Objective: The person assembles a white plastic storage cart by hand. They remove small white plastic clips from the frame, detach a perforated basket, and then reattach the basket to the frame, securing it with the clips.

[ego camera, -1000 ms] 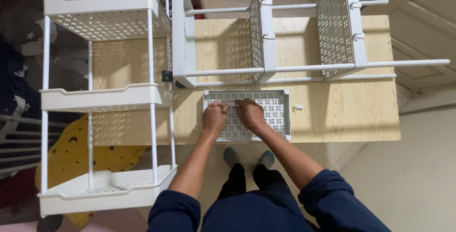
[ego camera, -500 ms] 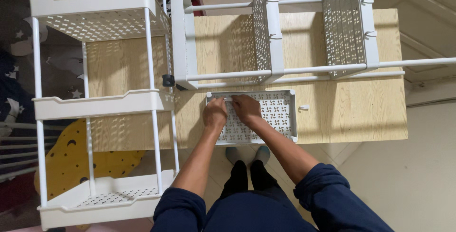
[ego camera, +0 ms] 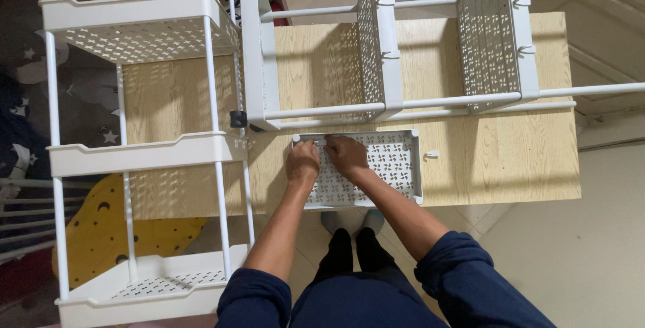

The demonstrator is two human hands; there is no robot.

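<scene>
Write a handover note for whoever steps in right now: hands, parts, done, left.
Left hand: resting on the loose white perforated tray, fingers curled at its far-left corner.
Right hand: beside it on the same tray, fingers pinching something small near the far rim; too small to tell what.
Tray lies flat on the wooden table, near edge overhanging slightly.
A partly built white rack lies on its side just beyond the tray, two perforated shelves on its rods.
A finished-looking three-tier cart stands at the left.
A small white clip sits on the table right of the tray.
Left: the loose tray is not on the rack.
</scene>
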